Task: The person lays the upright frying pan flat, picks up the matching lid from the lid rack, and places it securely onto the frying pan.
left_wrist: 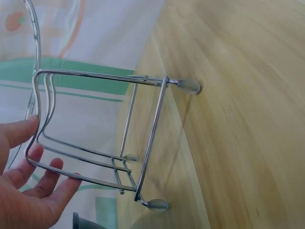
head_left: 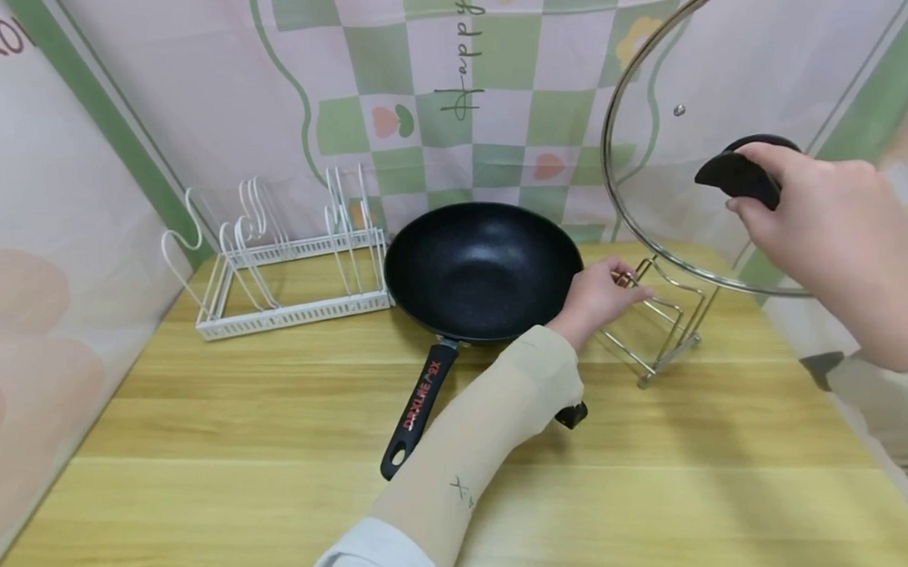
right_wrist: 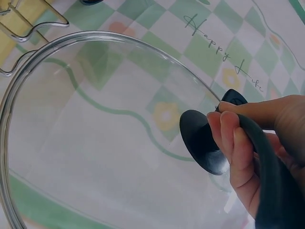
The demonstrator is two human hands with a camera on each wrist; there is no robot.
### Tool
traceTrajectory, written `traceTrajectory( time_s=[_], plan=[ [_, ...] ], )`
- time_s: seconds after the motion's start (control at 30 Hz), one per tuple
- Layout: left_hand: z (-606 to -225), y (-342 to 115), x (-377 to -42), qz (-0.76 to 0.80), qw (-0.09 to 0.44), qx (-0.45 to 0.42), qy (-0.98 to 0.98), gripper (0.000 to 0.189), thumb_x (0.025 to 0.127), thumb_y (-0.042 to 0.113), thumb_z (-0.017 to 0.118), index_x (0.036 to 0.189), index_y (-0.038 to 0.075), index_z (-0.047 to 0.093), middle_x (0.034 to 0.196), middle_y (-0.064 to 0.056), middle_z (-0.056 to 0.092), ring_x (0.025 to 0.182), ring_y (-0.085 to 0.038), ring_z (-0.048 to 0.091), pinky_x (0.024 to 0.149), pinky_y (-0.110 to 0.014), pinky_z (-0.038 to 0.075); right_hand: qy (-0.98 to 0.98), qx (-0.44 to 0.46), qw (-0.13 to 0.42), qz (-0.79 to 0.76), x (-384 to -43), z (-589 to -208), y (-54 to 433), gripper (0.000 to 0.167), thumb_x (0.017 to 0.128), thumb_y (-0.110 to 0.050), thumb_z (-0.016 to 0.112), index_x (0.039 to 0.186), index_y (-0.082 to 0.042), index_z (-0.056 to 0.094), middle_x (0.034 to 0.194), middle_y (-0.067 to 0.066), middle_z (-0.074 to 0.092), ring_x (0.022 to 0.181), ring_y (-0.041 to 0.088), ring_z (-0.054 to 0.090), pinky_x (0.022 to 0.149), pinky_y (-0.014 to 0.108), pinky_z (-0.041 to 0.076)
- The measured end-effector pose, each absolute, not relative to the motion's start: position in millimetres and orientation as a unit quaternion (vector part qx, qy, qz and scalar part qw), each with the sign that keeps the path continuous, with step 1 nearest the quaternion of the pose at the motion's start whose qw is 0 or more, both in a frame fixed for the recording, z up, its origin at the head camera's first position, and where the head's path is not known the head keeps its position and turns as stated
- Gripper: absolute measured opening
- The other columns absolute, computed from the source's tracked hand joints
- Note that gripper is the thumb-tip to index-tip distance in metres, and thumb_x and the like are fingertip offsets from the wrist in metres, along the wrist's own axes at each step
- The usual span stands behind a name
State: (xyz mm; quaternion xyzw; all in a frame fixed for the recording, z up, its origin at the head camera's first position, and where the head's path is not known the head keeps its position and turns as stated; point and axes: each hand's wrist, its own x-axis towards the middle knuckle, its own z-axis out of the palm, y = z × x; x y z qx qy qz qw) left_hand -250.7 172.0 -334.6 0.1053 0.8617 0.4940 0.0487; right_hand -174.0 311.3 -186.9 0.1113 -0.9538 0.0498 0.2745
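Note:
My right hand (head_left: 846, 222) grips the black knob (right_wrist: 205, 143) of a glass pot lid (right_wrist: 105, 157), raised above the table's right side and tilted upright. The lid's metal-edged rim (head_left: 611, 147) stands close above a wire lid rack (left_wrist: 152, 138). That silver rack stands right of the wok on small clear feet. With thumb and fingers, my left hand (head_left: 592, 298) holds the rack's upper wire loop; in the left wrist view the thumb is on one side and the fingertips on the other. A black wok (head_left: 484, 268) sits beside it, partly behind my left forearm.
A white pan rack (head_left: 295, 311) with upright wire dividers stands left of the wok, close to its rim. The wok's handle (head_left: 420, 407) points toward me over the wooden table (head_left: 231, 442). A checkered cloth backdrop (head_left: 499, 60) rises behind.

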Motion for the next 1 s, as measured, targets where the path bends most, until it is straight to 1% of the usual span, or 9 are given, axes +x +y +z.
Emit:
traceTrajectory(
  time_s=[0.1,0.2,0.3,0.37,0.53,0.77,0.83,0.9,1.0],
  plan=[
    [-331,171,-251,0.489,0.046,0.103,0.865,0.024,0.088,0.033,0.084,0.102,0.020,0.070,0.092,0.011,0.063,0.081,-0.003,0.057,0.068,-0.016,0.045,-0.951,0.116,0.282,0.052,-174,-185,308,0.028,0.093,-0.003,0.070,0.118,0.002,0.059,0.079,0.032,0.063,0.049,0.045,0.049,0.043,0.048,0.036],
    [-326,169,-252,0.499,0.047,0.096,0.860,0.027,0.088,0.032,0.084,0.109,0.020,0.072,0.098,0.010,0.066,0.081,-0.003,0.059,0.068,-0.016,0.046,-0.952,0.115,0.280,0.052,-173,-183,306,0.029,0.094,-0.004,0.070,0.120,0.002,0.059,0.079,0.033,0.063,0.048,0.044,0.048,0.042,0.047,0.035],
    [-323,166,-254,0.512,0.043,0.091,0.853,0.030,0.088,0.030,0.084,0.114,0.019,0.073,0.099,0.009,0.067,0.078,-0.003,0.059,0.066,-0.017,0.047,-0.955,0.110,0.272,0.053,-174,-181,305,0.030,0.094,-0.006,0.069,0.122,0.001,0.059,0.081,0.033,0.063,0.049,0.045,0.049,0.044,0.048,0.035],
    [-321,164,-256,0.519,0.038,0.086,0.849,0.031,0.088,0.030,0.083,0.116,0.019,0.072,0.098,0.008,0.067,0.078,-0.004,0.060,0.066,-0.016,0.047,-0.957,0.105,0.265,0.053,-175,-181,304,0.031,0.095,-0.007,0.069,0.123,0.000,0.059,0.082,0.034,0.064,0.051,0.048,0.049,0.046,0.052,0.036],
    [-317,159,-264,0.578,0.030,0.048,0.814,0.036,0.088,0.026,0.084,0.121,0.016,0.072,0.102,0.005,0.073,0.086,-0.006,0.066,0.071,-0.017,0.050,-0.960,0.096,0.255,0.058,-177,-182,304,0.032,0.095,-0.008,0.068,0.125,-0.001,0.058,0.090,0.036,0.065,0.058,0.056,0.051,0.056,0.063,0.039],
    [-309,151,-273,0.691,0.012,0.001,0.722,0.040,0.090,0.015,0.082,0.127,0.006,0.069,0.104,-0.006,0.076,0.092,-0.013,0.071,0.074,-0.021,0.054,-0.966,0.090,0.236,0.057,-176,-182,302,0.035,0.097,-0.010,0.067,0.130,-0.002,0.058,0.094,0.037,0.065,0.060,0.055,0.053,0.056,0.060,0.040],
    [-307,149,-274,0.718,0.011,-0.005,0.696,0.040,0.091,0.013,0.081,0.128,0.005,0.068,0.105,-0.008,0.076,0.091,-0.015,0.071,0.075,-0.023,0.054,-0.965,0.093,0.239,0.058,-177,-182,301,0.036,0.097,-0.010,0.068,0.130,-0.002,0.058,0.095,0.038,0.065,0.062,0.056,0.053,0.056,0.060,0.039],
    [-306,148,-276,0.743,0.009,-0.007,0.669,0.038,0.091,0.011,0.079,0.127,0.003,0.068,0.105,-0.011,0.076,0.089,-0.018,0.072,0.075,-0.025,0.056,-0.965,0.092,0.239,0.062,-177,-182,300,0.038,0.097,-0.011,0.068,0.132,-0.001,0.057,0.099,0.039,0.065,0.066,0.060,0.054,0.060,0.062,0.040],
    [-304,145,-279,0.773,0.003,-0.006,0.634,0.034,0.092,0.007,0.077,0.124,0.001,0.069,0.103,-0.011,0.076,0.087,-0.022,0.073,0.076,-0.029,0.058,-0.965,0.091,0.237,0.069,-177,-181,298,0.041,0.097,-0.011,0.069,0.135,-0.001,0.057,0.102,0.040,0.064,0.071,0.062,0.055,0.063,0.063,0.040]
  ],
)
